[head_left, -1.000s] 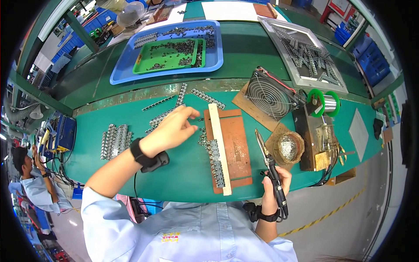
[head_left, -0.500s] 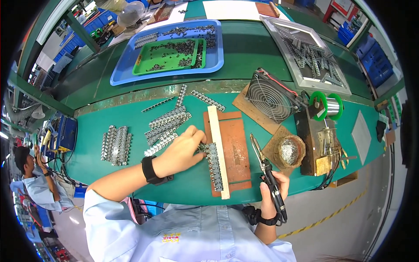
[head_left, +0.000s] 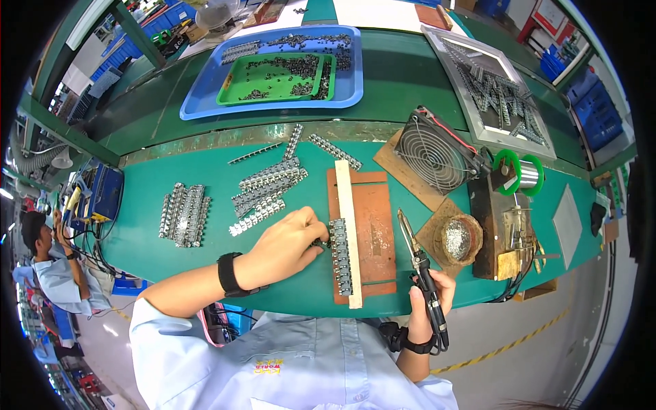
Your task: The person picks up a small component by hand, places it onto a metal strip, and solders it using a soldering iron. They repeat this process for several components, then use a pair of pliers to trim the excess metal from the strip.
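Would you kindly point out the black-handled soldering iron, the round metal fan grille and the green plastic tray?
Black-handled soldering iron [head_left: 427,287]: head view, on its black grip above the right hand.
Round metal fan grille [head_left: 436,154]: head view, centre of the wire mesh.
Green plastic tray [head_left: 263,78]: head view, bare floor.

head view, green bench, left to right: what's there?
blue power unit → pile of metal strips → left hand → brown jig board → soldering iron in right hand → fan → solder spool

A long green workbench [head_left: 205,239] stands on grey floor [head_left: 519,342] marked with a yellow-black striped line [head_left: 509,345].
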The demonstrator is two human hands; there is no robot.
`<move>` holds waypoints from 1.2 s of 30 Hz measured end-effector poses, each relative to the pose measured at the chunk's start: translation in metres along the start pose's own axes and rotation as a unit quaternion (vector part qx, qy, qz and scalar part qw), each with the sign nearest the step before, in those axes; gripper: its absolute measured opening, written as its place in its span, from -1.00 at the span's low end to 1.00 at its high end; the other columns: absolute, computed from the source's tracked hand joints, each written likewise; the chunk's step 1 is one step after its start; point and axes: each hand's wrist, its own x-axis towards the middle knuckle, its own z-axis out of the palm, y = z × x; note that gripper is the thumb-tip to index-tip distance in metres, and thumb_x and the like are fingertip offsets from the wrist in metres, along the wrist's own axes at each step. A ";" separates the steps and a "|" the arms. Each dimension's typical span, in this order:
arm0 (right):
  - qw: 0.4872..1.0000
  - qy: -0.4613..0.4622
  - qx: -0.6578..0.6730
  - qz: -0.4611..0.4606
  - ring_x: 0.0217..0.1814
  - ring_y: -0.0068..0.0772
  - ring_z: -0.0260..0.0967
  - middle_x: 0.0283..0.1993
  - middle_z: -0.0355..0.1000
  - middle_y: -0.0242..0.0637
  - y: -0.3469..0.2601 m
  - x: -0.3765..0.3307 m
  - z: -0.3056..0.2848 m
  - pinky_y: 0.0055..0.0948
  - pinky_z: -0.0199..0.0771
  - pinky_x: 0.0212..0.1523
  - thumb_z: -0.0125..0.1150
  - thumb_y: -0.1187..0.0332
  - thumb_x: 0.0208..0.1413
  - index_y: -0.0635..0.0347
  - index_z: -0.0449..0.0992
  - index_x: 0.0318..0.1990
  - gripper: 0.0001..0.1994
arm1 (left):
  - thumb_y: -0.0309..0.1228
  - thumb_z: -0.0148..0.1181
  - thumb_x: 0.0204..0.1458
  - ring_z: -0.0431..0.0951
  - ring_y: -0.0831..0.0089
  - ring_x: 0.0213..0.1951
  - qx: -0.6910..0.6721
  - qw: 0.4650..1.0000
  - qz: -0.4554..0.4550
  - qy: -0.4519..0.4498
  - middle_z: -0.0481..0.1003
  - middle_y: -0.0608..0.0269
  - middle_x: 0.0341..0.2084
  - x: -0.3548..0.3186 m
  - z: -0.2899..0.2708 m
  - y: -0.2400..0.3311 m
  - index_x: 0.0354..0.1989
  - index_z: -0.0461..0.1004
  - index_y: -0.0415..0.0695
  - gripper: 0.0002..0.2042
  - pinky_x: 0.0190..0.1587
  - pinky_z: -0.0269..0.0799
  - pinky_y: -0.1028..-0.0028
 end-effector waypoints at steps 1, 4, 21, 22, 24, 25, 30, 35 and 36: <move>1.000 -0.002 0.000 0.000 -0.29 -0.52 0.24 -0.27 0.23 -0.29 0.000 -0.001 0.000 -0.56 0.24 -0.23 0.22 0.52 -0.14 0.25 0.25 -0.15 -0.64 | -0.60 0.15 -0.23 0.36 0.21 -0.33 0.008 1.000 0.001 -0.005 0.27 0.16 -0.44 0.000 0.003 0.000 -0.40 0.39 -0.19 -0.83 -0.28 0.31 0.36; 1.000 -0.003 0.000 -0.009 -0.28 -0.52 0.24 -0.27 0.23 -0.28 0.002 -0.002 0.000 -0.56 0.24 -0.23 0.22 0.53 -0.14 0.25 0.25 -0.15 -0.64 | -0.60 0.14 -0.23 0.36 0.21 -0.33 0.020 1.000 0.002 0.011 0.27 0.16 -0.45 0.001 0.009 -0.004 -0.42 0.38 -0.19 -0.85 -0.28 0.31 0.36; 1.000 -0.030 0.000 -0.003 -0.38 -0.59 0.18 -0.29 0.25 -0.29 0.003 0.001 -0.004 -0.63 0.20 -0.33 0.24 0.55 -0.19 0.25 0.28 -0.16 -0.63 | -0.61 0.08 -0.06 0.44 0.53 -0.33 -0.227 0.964 -0.134 0.026 0.42 0.25 -0.41 -0.005 -0.010 0.004 -0.35 0.38 -0.26 -0.91 -0.28 0.36 0.54; 0.999 -0.032 -0.002 -0.006 -0.39 -0.59 0.18 -0.30 0.26 -0.29 0.004 0.002 -0.004 -0.63 0.19 -0.34 0.24 0.55 -0.19 0.25 0.28 -0.17 -0.62 | -0.61 0.08 -0.06 0.44 0.53 -0.33 -0.227 0.964 -0.135 0.025 0.42 0.25 -0.41 -0.007 -0.010 0.002 -0.35 0.38 -0.26 -0.91 -0.28 0.36 0.54; 0.999 -0.036 -0.007 -0.010 -0.41 -0.60 0.17 -0.31 0.26 -0.29 0.004 0.003 -0.004 -0.63 0.19 -0.37 0.25 0.55 -0.20 0.25 0.29 -0.17 -0.62 | -0.60 0.09 -0.05 0.42 0.56 -0.32 -0.252 0.959 -0.128 0.015 0.42 0.26 -0.40 -0.010 -0.008 -0.003 -0.32 0.39 -0.27 -0.90 -0.25 0.35 0.55; 0.999 -0.036 -0.007 -0.008 -0.41 -0.60 0.17 -0.31 0.26 -0.29 0.004 0.002 -0.004 -0.63 0.19 -0.37 0.25 0.55 -0.20 0.25 0.29 -0.17 -0.62 | -0.60 0.09 -0.04 0.42 0.57 -0.31 -0.264 0.956 -0.124 0.010 0.42 0.27 -0.39 -0.011 -0.007 -0.005 -0.31 0.39 -0.28 -0.89 -0.24 0.34 0.55; 0.999 -0.041 -0.013 -0.012 -0.41 -0.57 0.21 -0.32 0.29 -0.25 0.006 0.006 -0.003 -0.61 0.23 -0.37 0.25 0.55 -0.20 0.26 0.29 -0.18 -0.63 | -0.59 0.08 -0.02 0.41 0.55 -0.30 -0.288 0.951 -0.107 0.021 0.42 0.27 -0.37 -0.012 -0.006 -0.003 -0.28 0.38 -0.28 -0.88 -0.21 0.33 0.55; 0.997 -0.058 -0.034 -0.030 -0.40 -0.53 0.25 -0.32 0.30 -0.21 0.006 0.008 -0.003 -0.58 0.27 -0.35 0.24 0.57 -0.20 0.26 0.28 -0.18 -0.63 | -0.52 0.09 0.00 0.42 0.58 -0.41 -0.404 0.891 -0.206 0.024 0.44 0.28 -0.41 -0.021 -0.002 0.002 -0.32 0.40 -0.25 -0.90 -0.30 0.34 0.59; 0.996 -0.065 -0.041 -0.035 -0.39 -0.52 0.26 -0.32 0.30 -0.20 0.005 0.009 -0.003 -0.58 0.28 -0.35 0.23 0.57 -0.20 0.27 0.28 -0.18 -0.64 | -0.53 0.07 0.01 0.42 0.58 -0.40 -0.460 0.856 -0.237 0.008 0.44 0.28 -0.39 -0.023 -0.003 0.004 -0.32 0.39 -0.26 -0.91 -0.29 0.35 0.59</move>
